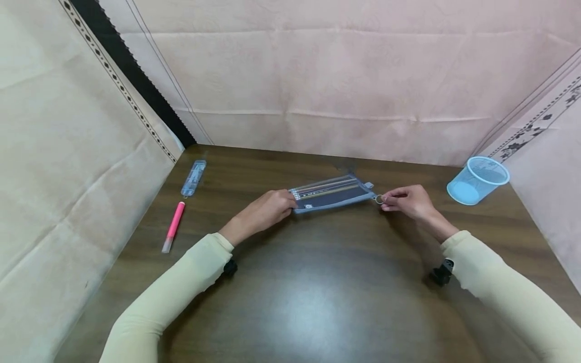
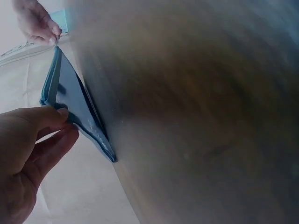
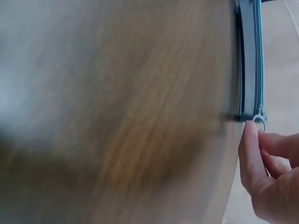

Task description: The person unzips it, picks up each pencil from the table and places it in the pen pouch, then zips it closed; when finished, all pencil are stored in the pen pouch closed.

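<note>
A flat blue zippered pencil pouch (image 1: 333, 196) with a see-through window lies toward the back of the table; several pencils (image 1: 324, 188) show inside it. At its left end my left hand (image 1: 271, 210) pinches the edge between thumb and fingers. My right hand (image 1: 410, 204) pinches the metal ring (image 3: 259, 121) of the zipper pull at the pouch's right corner. In the left wrist view the pouch (image 2: 77, 100) stands slightly tilted, its zipper edge toward the left thumb. The right wrist view shows the zipper running along the edge up to the ring.
A light blue mesh cup (image 1: 476, 181) stands at the back right of the brown table (image 1: 308, 282). On the left lie a pink capped marker (image 1: 174, 224) and a blue translucent case (image 1: 193, 178). Pale cloth (image 1: 340, 75) hangs behind the table.
</note>
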Motion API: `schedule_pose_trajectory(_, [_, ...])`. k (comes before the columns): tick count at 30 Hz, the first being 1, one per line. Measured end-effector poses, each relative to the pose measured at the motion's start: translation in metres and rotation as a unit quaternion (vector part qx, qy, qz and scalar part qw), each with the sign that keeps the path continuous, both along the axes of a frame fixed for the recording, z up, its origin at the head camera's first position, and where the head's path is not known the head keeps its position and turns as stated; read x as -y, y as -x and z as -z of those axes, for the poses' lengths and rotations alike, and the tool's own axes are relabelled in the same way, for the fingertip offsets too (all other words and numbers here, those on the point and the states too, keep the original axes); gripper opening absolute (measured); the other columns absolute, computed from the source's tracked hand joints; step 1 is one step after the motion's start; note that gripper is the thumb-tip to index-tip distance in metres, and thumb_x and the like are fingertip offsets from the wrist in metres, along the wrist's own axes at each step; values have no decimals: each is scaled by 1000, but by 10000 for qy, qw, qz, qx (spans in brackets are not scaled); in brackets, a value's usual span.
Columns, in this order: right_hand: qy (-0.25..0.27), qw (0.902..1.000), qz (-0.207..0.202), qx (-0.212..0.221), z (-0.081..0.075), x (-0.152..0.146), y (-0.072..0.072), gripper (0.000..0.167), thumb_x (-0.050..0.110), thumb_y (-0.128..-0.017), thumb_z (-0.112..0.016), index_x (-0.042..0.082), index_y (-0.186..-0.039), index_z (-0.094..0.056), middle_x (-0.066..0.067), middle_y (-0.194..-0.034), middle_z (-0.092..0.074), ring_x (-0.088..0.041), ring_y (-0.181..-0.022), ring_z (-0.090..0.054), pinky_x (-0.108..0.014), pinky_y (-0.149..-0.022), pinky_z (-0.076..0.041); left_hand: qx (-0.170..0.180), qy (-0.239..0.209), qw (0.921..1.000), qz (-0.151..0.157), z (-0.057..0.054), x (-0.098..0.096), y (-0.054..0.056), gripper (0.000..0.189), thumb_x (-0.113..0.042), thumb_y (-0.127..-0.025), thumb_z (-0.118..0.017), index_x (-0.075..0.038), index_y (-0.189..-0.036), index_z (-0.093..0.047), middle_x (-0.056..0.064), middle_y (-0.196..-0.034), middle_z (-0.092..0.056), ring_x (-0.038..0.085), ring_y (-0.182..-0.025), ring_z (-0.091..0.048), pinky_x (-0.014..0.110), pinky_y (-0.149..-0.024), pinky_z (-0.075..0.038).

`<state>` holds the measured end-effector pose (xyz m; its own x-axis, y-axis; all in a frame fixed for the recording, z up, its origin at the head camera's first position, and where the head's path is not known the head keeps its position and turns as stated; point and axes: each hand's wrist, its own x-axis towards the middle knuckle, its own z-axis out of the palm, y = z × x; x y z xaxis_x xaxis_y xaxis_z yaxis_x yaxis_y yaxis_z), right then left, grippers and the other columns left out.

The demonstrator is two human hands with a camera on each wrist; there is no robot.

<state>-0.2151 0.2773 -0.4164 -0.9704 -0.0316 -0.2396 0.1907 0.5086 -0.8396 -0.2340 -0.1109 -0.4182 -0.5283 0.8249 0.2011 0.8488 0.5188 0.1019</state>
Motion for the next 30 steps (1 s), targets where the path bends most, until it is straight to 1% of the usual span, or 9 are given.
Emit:
schedule_pose_trajectory(5, [-430,9984,-328,-159,-2,-8,-12,29,9,-99,-64,-12,-118,-67,-25,-109,-73,-20,-84,-77,-35,-81,-60,18,205,9996,-196,2,-6,5,10,-4,-93,-71,-6,-99,-79,7,-103,-76,16,-94,-70,30,-83,-59])
schedule_pose_trajectory(9, [-817,9930,-820,-240,-2,-4,-28,20,0,-98,-59,-12,-111,-69,-27,-105,-72,-23,-83,-75,-34,-76,-62,-46,472,9982,-375,0,-11,14,15,-3,-96,-65,-6,-101,-79,9,-104,-77,18,-92,-73,32,-80,-60])
schedule_pose_trajectory(12, [-1047,9871,-1188,-249,0,3,-39,16,-1,-96,-59,-9,-104,-71,-22,-99,-72,-21,-80,-73,-34,-73,-62,-139,784,9957,-479,-1,-12,16,17,-1,-97,-63,-8,-103,-78,10,-106,-78,19,-92,-74,34,-79,-60])
schedule_pose_trajectory(15, [-1210,9823,-1413,-219,1,8,-47,13,3,-96,-63,-5,-100,-73,-16,-91,-74,-18,-75,-70,-33,-69,-61,-131,1025,9934,-502,2,-11,13,17,0,-95,-65,-8,-101,-78,9,-103,-77,19,-91,-73,35,-79,-60])
schedule_pose_trajectory(17, [-1291,9804,-1470,-223,3,11,-49,12,5,-95,-65,-3,-97,-74,-13,-87,-74,-17,-73,-68,-33,-68,-61,-114,1114,9925,-486,3,-8,8,16,1,-95,-65,-8,-99,-78,10,-101,-77,19,-89,-72,35,-79,-60])
schedule_pose_trajectory(22, [-1430,9769,-1558,-315,5,14,-50,10,7,-95,-67,0,-95,-74,-10,-84,-73,-16,-73,-66,-31,-67,-59,-278,1019,9933,-461,7,-2,-4,16,4,-93,-65,-5,-94,-78,11,-93,-76,19,-81,-70,36,-72,-59])
schedule_pose_trajectory(25, [-1506,9745,-1632,-327,5,14,-49,10,8,-95,-67,2,-96,-74,-8,-85,-72,-17,-73,-63,-29,-67,-57,-332,964,9934,-531,8,1,-8,18,5,-92,-64,-6,-92,-79,10,-91,-75,17,-79,-68,35,-70,-59])
schedule_pose_trajectory(28, [-1566,9731,-1665,-274,5,16,-49,9,8,-95,-67,4,-96,-75,-7,-86,-72,-17,-74,-61,-29,-67,-56,-202,956,9932,-633,9,3,-9,18,4,-93,-63,-6,-95,-79,8,-92,-75,16,-78,-67,33,-72,-59])
schedule_pose_trajectory(30, [-1551,9725,-1717,-259,4,17,-48,9,8,-95,-67,4,-96,-75,-8,-87,-72,-17,-75,-61,-29,-68,-55,-89,969,9928,-700,9,6,-9,18,2,-94,-63,-5,-100,-79,9,-98,-76,17,-83,-69,34,-75,-59])
